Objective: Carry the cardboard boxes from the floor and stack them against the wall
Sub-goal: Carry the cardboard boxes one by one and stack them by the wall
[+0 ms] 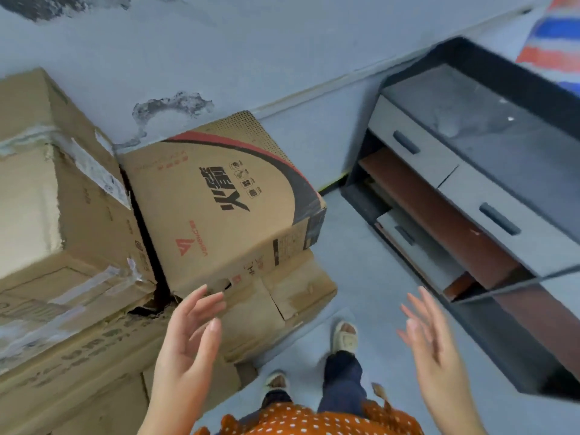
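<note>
Both hands free before cardboard boxes stacked against the wall.

The left hand (pixel 188 337) and right hand (pixel 431 334) hang with fingers spread, holding nothing. At centre a printed corrugated box (pixel 219 202) with red and black curves sits tilted on a plain box (pixel 282 296); a taped, torn-edged box (pixel 47 183) stands upper left on a long lettered carton (pixel 78 356). A dark cabinet (pixel 470 183) with two grey drawers fills the right.
</note>
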### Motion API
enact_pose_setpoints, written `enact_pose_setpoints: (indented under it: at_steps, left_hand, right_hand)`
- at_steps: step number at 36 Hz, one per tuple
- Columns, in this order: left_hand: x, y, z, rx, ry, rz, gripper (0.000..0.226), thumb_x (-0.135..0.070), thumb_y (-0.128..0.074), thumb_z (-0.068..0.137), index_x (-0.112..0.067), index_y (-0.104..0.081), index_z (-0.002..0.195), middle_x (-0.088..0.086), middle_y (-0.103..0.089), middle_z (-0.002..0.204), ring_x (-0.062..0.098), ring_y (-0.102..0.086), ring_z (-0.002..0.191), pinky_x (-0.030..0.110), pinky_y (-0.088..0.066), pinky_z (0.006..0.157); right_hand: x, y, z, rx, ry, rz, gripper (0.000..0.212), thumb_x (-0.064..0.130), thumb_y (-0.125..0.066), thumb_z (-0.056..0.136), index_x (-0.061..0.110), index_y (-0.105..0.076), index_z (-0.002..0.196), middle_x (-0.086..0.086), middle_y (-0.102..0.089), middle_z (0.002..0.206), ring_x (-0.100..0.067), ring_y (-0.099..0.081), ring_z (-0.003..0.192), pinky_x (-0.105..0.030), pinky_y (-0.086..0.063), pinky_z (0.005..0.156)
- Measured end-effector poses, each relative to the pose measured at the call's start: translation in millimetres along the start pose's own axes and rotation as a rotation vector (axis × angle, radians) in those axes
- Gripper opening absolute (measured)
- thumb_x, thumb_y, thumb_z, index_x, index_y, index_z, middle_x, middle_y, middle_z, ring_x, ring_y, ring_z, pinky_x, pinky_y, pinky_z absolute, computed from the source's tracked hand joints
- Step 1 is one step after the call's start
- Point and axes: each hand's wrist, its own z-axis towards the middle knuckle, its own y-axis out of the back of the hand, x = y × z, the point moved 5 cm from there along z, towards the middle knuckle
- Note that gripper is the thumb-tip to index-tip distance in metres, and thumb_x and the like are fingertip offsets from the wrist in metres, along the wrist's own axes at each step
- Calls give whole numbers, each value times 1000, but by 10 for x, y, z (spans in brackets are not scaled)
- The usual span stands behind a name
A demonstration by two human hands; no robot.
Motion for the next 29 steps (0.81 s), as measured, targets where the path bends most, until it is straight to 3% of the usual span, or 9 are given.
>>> enact_pose_setpoints:
  at_steps: [4,10,13,16,19,23,24,26,29]
  left_hand:
    - [59,64,-40,192,-21,53,38,-32,-47,83,-47,-50,119,-20,-63,116,0,-58,111,25,-48,94]
    - [43,-155,-173,490,-109,81,32,-33,-55,91,-43,-50,121,-21,-62,118,0,-59,112,9,-45,90]
    - [-9,-351,-305,652,-153,91,36,-51,-54,83,-52,-51,119,-23,-61,118,-1,-58,112,16,-47,92]
    - [-88,-550,-543,802,-188,78,61,-80,-53,67,-49,-49,119,-25,-62,117,-3,-58,111,21,-43,89]
    - [-110,-725,-849,922,-212,101,45,-67,-51,70,-57,-50,114,-26,-62,115,-4,-58,110,17,-42,87]
    - [-44,-904,-1436,1105,-250,101,39,-53,-58,86,-39,-48,120,-18,-63,115,1,-59,111,11,-46,85]
    - [-28,-931,-1618,1145,-253,91,32,-44,-58,89,-37,-49,119,-15,-64,114,0,-59,110,8,-46,85]
    - [19,-969,-2023,1224,-265,73,33,-30,-51,84,-37,-48,116,-11,-65,111,-3,-59,107,4,-44,83]
    - [140,-954,-2704,1344,-275,71,27,-32,-53,89,-38,-47,115,-17,-65,111,-5,-59,105,13,-47,87]
  right_hand:
    - [-251,132,-629,-200,-57,69,85,94,-55,46,52,-44,120,41,-54,118,6,-51,120,-22,-46,96]
    - [-376,388,-1543,-495,-69,170,70,93,-60,42,66,-56,106,30,-60,116,6,-56,113,-24,-46,95]
    - [-406,494,-2023,-655,-100,195,82,92,-58,45,53,-48,116,21,-57,123,5,-55,114,-20,-52,87]
    - [-442,561,-2510,-796,-111,236,76,85,-59,57,49,-45,123,22,-58,124,1,-56,116,-18,-52,86]
    - [-497,620,-3003,-923,-119,258,68,79,-60,63,50,-45,123,25,-59,122,2,-56,116,-23,-52,90]
    - [-671,691,-3801,-1091,-165,257,36,48,-53,86,50,-43,121,24,-58,120,5,-56,113,-38,-48,98]
    - [-723,701,-4036,-1131,-174,259,39,51,-53,83,51,-43,120,24,-58,120,4,-56,113,-38,-48,99]
    - [-828,711,-4531,-1218,-183,258,61,77,-57,67,52,-43,121,29,-59,119,3,-56,114,-30,-51,96]
    - [-1012,683,-5346,-1347,-203,247,85,92,-55,48,52,-43,122,35,-57,118,5,-56,114,-24,-51,92]
